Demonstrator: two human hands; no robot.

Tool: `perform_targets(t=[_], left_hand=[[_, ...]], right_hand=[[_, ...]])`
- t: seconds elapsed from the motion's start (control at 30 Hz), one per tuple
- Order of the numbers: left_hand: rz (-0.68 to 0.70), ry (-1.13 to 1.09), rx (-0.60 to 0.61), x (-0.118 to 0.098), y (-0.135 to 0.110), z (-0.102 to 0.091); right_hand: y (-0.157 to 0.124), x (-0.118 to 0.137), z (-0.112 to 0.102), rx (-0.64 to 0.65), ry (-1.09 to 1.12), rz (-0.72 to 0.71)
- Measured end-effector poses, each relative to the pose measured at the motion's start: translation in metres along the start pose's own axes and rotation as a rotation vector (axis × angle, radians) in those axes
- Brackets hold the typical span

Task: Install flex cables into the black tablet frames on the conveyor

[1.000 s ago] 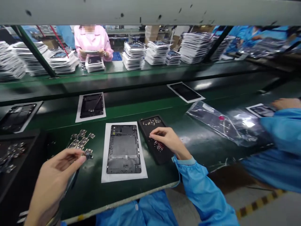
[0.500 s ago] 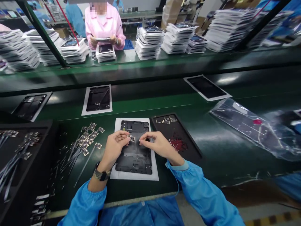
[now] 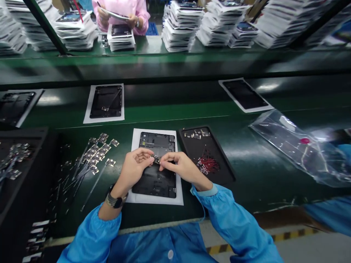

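Note:
Between my two hands is a small circuit board (image 3: 156, 159), held over a black tablet housing (image 3: 155, 184). My left hand (image 3: 134, 166) pinches its left end between thumb and fingers. At its right end, the thumb and forefinger of my right hand (image 3: 182, 165) are closed on the edge; anything tiny between those fingertips is hidden. The housing lies flat on a white sheet (image 3: 179, 200). Left of it, similar circuit boards (image 3: 94, 155) with flat cables are heaped on the green bench. On the right, a shallow black tray (image 3: 219, 153) holds red-wired parts (image 3: 208, 165) and small metal pieces (image 3: 196, 134).
A black bin (image 3: 35, 146) of cabled boards stands at the left. Beyond lie more housings on white sheets (image 3: 105, 102), and one at right (image 3: 244, 94). A clear plastic bag (image 3: 298, 146) covers the right side. Opposite, a person in pink (image 3: 120, 11) works among stacks (image 3: 182, 27).
My right hand has moved left, closing the gap to the circuit board in my left hand; its fingertips now meet the board. The camera view has tilted down slightly.

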State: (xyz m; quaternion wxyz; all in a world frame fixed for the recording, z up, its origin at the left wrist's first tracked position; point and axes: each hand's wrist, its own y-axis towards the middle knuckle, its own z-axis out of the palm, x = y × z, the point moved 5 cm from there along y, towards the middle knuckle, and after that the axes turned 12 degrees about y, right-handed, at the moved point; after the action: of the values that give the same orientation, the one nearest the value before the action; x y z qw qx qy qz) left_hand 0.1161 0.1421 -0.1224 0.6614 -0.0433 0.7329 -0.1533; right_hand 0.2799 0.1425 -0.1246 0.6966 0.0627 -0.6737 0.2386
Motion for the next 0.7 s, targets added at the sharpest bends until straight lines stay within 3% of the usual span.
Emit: perform_targets(t=[0.17,0.33,0.43,0.7], left_hand=[[0.075,0.133,-0.019,0.000,0.000,-0.002],[0.443,0.589,-0.101,-0.016,-0.010,0.001],[0.577,0.682,-0.086,-0.022,-0.017,0.008],[0.577,0.765,-0.021,-0.016,-0.018,0.017]], right_hand=[[0.000,0.002,0.000,-0.011,0.001,-0.023],[-0.001,0.003,-0.002,-0.031,-0.015,-0.041],[-0.001,0.002,-0.002,-0.016,-0.012,-0.037],[0.000,-0.002,0.001,-0.005,0.001,-0.063]])
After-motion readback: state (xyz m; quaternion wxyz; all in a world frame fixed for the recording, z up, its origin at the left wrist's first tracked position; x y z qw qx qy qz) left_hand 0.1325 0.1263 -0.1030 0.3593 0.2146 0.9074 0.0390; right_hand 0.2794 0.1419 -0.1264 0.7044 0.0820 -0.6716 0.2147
